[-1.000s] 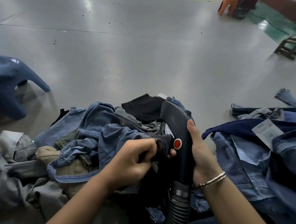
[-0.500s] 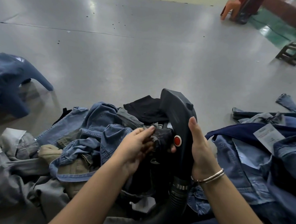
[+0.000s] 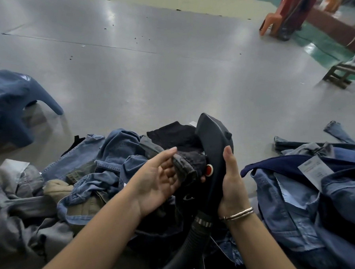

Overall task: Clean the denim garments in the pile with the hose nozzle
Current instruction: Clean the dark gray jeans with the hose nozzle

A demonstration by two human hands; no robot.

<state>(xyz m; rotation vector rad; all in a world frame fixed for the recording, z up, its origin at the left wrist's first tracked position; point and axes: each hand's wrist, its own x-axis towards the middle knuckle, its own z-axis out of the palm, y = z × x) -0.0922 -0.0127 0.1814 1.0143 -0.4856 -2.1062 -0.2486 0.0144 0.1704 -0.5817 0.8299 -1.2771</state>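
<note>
Beside the hose nozzle [image 3: 214, 148], on its left, our left hand [image 3: 158, 178] lies palm-up with fingers loosely spread, a dark denim fold [image 3: 188, 162] draped on the fingertips and touching the nozzle near its red button [image 3: 209, 170]. Our right hand [image 3: 230, 184] wraps the nozzle's handle. We judge the fold could slip off, since nothing pinches it, or bunch against the nozzle; the hose [image 3: 189, 246] below the nozzle could snag the denim pile [image 3: 109, 161] left of it. More denim [image 3: 292, 194] lies right of the nozzle. We see no containers.
</note>
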